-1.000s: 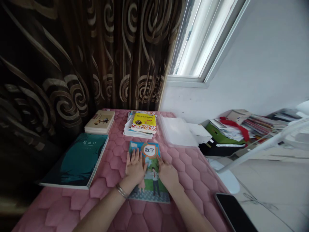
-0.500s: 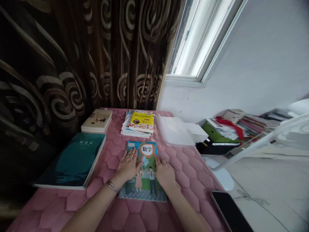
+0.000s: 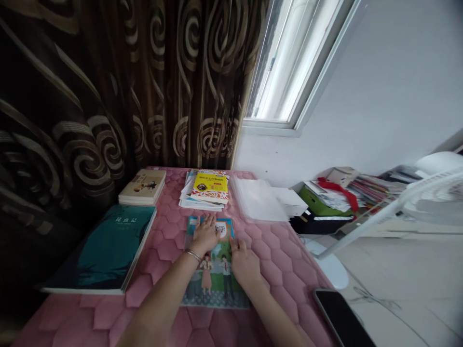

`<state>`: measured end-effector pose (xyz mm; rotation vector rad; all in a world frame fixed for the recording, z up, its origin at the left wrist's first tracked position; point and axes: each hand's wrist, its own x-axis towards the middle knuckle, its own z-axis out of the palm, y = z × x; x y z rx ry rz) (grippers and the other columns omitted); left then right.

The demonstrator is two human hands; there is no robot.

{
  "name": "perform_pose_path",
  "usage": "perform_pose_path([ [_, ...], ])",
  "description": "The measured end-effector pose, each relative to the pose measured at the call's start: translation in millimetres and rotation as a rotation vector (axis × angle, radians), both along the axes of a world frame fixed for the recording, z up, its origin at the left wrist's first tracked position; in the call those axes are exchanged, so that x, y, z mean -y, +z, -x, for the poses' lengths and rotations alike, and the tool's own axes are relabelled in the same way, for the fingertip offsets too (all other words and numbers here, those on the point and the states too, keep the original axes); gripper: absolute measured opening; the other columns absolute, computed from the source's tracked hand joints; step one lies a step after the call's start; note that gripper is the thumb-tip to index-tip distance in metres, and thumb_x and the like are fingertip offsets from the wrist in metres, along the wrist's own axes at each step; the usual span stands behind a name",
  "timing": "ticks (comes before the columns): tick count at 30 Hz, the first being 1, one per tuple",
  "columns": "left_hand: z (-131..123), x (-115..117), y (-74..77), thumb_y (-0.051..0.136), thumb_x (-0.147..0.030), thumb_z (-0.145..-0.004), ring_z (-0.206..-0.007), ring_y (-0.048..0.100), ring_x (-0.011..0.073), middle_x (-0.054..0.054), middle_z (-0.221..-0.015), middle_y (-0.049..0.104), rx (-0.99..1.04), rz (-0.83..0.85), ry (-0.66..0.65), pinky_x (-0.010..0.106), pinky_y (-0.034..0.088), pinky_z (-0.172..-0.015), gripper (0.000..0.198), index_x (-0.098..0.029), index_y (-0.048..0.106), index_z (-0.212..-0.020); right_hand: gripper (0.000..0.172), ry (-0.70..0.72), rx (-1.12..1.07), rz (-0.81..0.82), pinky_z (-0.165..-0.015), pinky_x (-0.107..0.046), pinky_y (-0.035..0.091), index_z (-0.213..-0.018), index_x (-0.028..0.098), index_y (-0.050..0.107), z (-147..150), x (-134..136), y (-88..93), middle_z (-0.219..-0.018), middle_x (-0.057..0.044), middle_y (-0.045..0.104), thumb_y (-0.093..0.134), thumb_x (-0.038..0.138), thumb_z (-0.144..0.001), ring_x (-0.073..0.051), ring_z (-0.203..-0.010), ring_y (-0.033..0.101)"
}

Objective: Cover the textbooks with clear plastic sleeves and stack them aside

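Note:
A textbook [image 3: 217, 272] with two drawn figures on its blue and green cover lies flat on the pink quilted tablecloth [image 3: 285, 274]. My left hand [image 3: 206, 236] rests open across the top of the cover, fingers stretched out and partly over the title. Along the book's right edge lies my right hand [image 3: 244, 262], open, its fingertips on the cover near the upper right. Neither hand grips anything.
At the left lie a large dark teal book [image 3: 104, 248] and a stack of beige books [image 3: 142, 187]. Behind the textbook are a pile with a yellow book [image 3: 211, 183] and clear plastic sleeves [image 3: 255, 197]. A phone [image 3: 342, 318] is at the front right; a white fan [image 3: 376, 221] stands beyond.
My left hand has slid up and to the right across the cover, now over part of the title. My right hand stays at the book's right edge. The view has shifted slightly.

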<state>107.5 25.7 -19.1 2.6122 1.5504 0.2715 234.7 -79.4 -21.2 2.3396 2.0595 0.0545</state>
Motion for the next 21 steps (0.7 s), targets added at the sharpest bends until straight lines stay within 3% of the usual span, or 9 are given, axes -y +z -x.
perform_pose_path([
  [4,41,0,-4.1,0.026,-0.041,-0.097,-0.146,0.025,0.0239,0.011,-0.156,0.030,-0.041,-0.041,0.103,0.050,0.014,-0.119,0.060,-0.012,0.035,-0.149,0.053,0.011,-0.003,-0.022,-0.070,-0.031,0.053,-0.143,0.018,0.046,-4,0,-2.9,-0.119,-0.019,0.059,0.034,0.007,-0.092,-0.022,-0.087,0.068],
  [8,65,14,-4.0,0.028,-0.038,-0.096,-0.146,0.025,0.0251,0.009,-0.157,0.030,-0.067,-0.039,0.160,0.055,0.012,-0.119,0.057,-0.015,0.035,-0.149,0.043,0.060,-0.011,-0.054,-0.089,-0.040,0.049,-0.131,0.013,0.059,8,-9,6.3,-0.129,-0.021,0.057,0.038,0.015,-0.093,-0.032,-0.117,0.055],
  [11,65,21,-4.0,0.030,-0.035,-0.096,-0.146,0.024,0.0272,0.009,-0.156,0.032,-0.066,-0.051,0.183,0.059,0.009,-0.117,0.054,-0.019,0.038,-0.148,0.047,0.207,-0.093,-0.066,-0.112,-0.049,0.029,-0.137,0.011,0.054,26,-29,11.4,-0.150,-0.017,0.041,0.037,0.030,-0.097,-0.034,-0.141,0.030],
  [14,62,23,-5.6,0.033,-0.033,-0.096,-0.146,0.024,0.0284,0.009,-0.157,0.031,-0.055,-0.056,0.177,0.060,0.011,-0.117,0.052,-0.023,0.041,-0.146,0.064,0.324,-0.195,-0.029,-0.118,-0.050,0.011,-0.149,0.008,0.034,33,-54,8.4,-0.157,-0.015,0.027,0.029,0.048,-0.099,-0.030,-0.147,0.017],
  [18,62,20,-6.7,0.033,-0.035,-0.096,-0.145,0.025,0.0284,0.008,-0.157,0.030,-0.042,-0.068,0.179,0.060,0.012,-0.117,0.054,-0.022,0.039,-0.147,0.073,0.138,-0.230,0.052,-0.118,-0.046,0.009,-0.150,0.001,0.026,15,-73,-1.7,-0.158,-0.018,0.019,0.021,0.053,-0.098,-0.028,-0.148,0.014],
  [21,61,19,-4.4,0.031,-0.034,-0.096,-0.146,0.023,0.0281,0.009,-0.157,0.029,-0.043,-0.083,0.184,0.061,0.012,-0.117,0.053,-0.020,0.039,-0.147,0.071,0.093,-0.214,0.039,-0.118,-0.045,0.008,-0.151,0.002,0.024,0,-75,-8.5,-0.159,-0.016,0.017,0.019,0.050,-0.099,-0.025,-0.148,0.010],
])
